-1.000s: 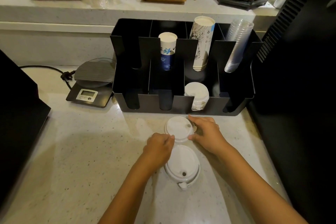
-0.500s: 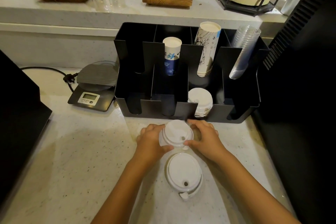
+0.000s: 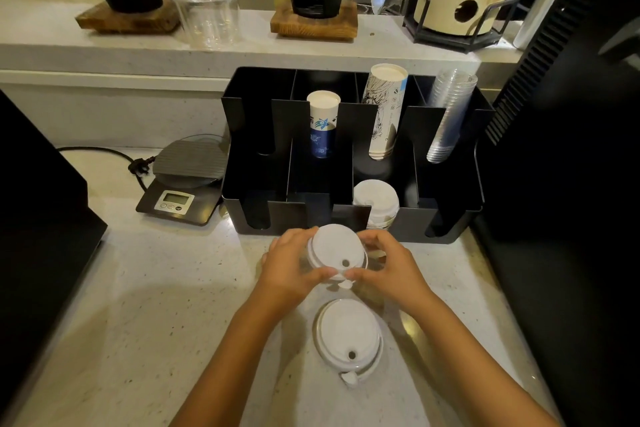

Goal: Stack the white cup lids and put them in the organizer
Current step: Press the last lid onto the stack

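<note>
Just beyond the hands stands the black organizer (image 3: 349, 218), one front slot already holding stacked lids (image 3: 375, 203). Nearer than the hands, a second lid (image 3: 348, 336) lies on the worktop (image 3: 156, 305). Left hand (image 3: 289, 265) and right hand (image 3: 389, 265) pinch a white lid (image 3: 334, 248) by its rim; likely light, thin and flexible, so rim grips suit it.
</note>
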